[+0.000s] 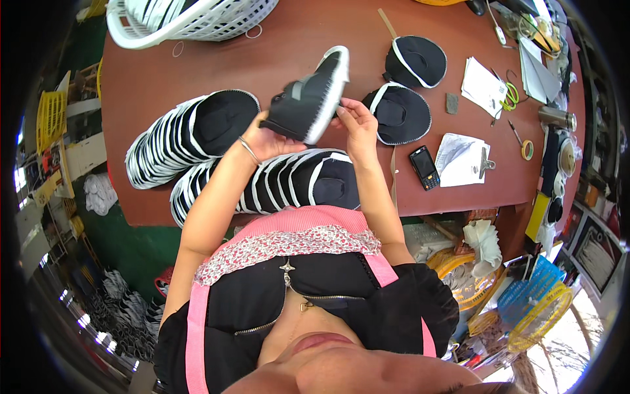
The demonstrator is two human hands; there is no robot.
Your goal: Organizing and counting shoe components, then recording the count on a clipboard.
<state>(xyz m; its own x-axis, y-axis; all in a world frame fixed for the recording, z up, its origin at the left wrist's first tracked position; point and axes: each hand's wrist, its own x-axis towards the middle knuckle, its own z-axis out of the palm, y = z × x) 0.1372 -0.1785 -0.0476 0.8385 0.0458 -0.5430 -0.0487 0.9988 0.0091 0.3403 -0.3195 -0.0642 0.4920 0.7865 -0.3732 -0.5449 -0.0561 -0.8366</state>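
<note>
Above the table, I hold a black shoe upper (293,108) with a strap and a white stitched edge, tilted on its side. My left hand (272,141) grips its lower end, with the fingers partly behind it. At its white edge, the thumb and fingers of my right hand (357,125) pinch the rim. Below my hands lies a row of nested black-and-white uppers (275,184), with another nested stack (197,134) to the left. Just right of my right hand rests a loose upper (401,115), and a second loose upper (418,61) sits beyond it.
A white basket (197,25) stands at the far left of the brown table (315,23). On the right are a black handheld device (424,167), a clipboard with paper (462,161), green-handled scissors (510,95), a tape roll (527,150) and a metal flask (558,118).
</note>
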